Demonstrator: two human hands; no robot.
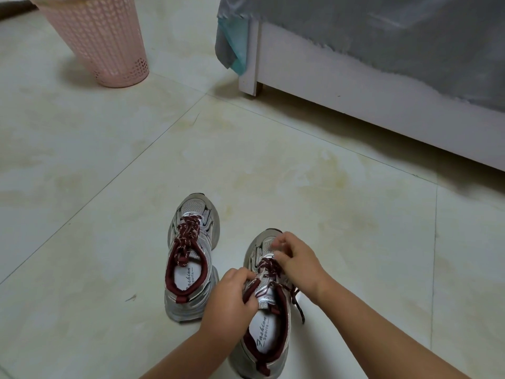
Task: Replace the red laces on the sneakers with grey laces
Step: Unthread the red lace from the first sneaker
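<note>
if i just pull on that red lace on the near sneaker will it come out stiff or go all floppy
Probably floppy: the loose end of the red lace droops in a curve over the near sneaker onto the floor. It looks like woven cord, so it may drag in the eyelets rather than slip. The left hand steadying the tongue should help.

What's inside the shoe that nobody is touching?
Inside the left sneaker you can see a white insole printed with "Fashion Sports", ringed by dark red lining. The toe end stays hidden under the tongue and red laces.
</note>
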